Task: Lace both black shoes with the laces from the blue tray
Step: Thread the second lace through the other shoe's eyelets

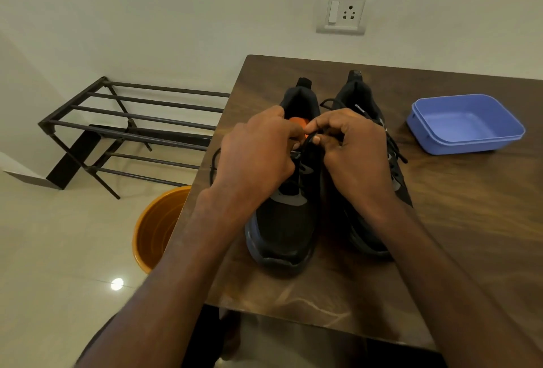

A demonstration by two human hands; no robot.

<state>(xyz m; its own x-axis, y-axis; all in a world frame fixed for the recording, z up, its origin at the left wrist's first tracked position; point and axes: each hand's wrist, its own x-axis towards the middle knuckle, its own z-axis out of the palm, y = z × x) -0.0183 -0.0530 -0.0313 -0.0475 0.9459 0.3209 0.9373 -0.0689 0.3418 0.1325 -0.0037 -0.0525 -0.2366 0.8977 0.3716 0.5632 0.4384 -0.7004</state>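
Two black shoes [286, 220] side by side — blue tray [467, 126] nearby.

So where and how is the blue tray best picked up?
Probably by the long rim of the blue tray, from above on its right or near side. It sits upright and looks empty, its lip sticks out for fingers, and that side is away from the shoes.

We note warm, dim overhead light, one lamp glare spot on the floor [117, 283], soft forearm blur and wide-angle bending at edges.
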